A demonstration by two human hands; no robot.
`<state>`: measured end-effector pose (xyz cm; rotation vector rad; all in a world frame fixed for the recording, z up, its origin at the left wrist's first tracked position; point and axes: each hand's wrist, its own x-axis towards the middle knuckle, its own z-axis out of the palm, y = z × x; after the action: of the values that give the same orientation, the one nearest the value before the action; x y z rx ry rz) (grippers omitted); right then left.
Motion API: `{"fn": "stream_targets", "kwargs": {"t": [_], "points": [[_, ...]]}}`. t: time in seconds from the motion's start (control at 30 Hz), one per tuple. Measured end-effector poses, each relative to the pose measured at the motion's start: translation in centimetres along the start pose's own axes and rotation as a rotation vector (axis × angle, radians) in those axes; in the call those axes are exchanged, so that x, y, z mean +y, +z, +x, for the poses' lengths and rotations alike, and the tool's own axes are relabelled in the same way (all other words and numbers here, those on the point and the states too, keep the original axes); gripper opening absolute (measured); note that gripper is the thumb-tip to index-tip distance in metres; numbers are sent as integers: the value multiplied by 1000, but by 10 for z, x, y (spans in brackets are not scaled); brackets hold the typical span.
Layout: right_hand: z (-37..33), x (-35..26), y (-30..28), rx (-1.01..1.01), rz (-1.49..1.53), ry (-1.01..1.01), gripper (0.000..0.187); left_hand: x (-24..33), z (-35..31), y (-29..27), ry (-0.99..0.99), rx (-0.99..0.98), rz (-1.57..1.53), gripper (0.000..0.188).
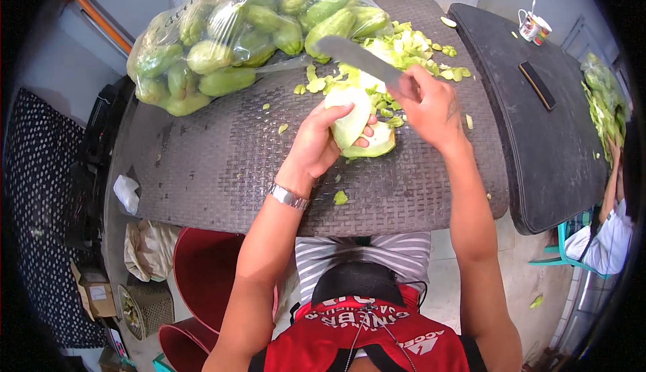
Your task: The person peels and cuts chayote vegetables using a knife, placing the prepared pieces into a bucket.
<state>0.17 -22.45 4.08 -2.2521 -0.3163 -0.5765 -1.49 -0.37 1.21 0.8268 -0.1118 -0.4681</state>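
Observation:
A peeled, pale green chayote (350,113) rests in my left hand (319,140), whose thumb presses on its upper side. Another pale peeled piece (377,142) sits just below and behind those fingers; I cannot tell if it is held or lies on the table. My right hand (434,106) is closed round the handle of a wide-bladed knife (360,56). Its blade, smeared by motion, points up and left above the chayote. Behind both hands a heap of green peelings (410,46) spreads over the woven-pattern table (222,150).
A big clear plastic bag of unpeeled chayotes (235,42) covers the table's back left. To the right, a black table (531,136) bears two mugs (533,27) and a phone-like slab (536,85). Red bins (205,271) stand below left. Another person's arm (614,170) shows far right.

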Motion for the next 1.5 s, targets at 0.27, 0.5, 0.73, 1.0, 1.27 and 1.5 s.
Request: {"fn": "stream_targets", "kwargs": {"t": [0.27, 0.5, 0.73, 1.0, 1.27, 1.5], "points": [[-18, -4, 18, -147, -88, -155, 76, -5, 23, 11, 200, -14, 355, 42], [-17, -6, 21, -196, -128, -183, 77, -11, 19, 8, 265, 29, 507, 55], [-9, -4, 8, -286, -80, -112, 69, -3, 14, -1, 289, -37, 547, 51], [6, 35, -16, -137, -259, 223, 66, 10, 10, -1, 230, 42, 352, 37], [1, 17, -14, -98, -437, 423, 75, 22, 15, -20, 309, 332, 359, 30], [6, 11, -17, -2, -411, 541, 78, 28, 12, -41, 98, 221, -155, 39]]}}
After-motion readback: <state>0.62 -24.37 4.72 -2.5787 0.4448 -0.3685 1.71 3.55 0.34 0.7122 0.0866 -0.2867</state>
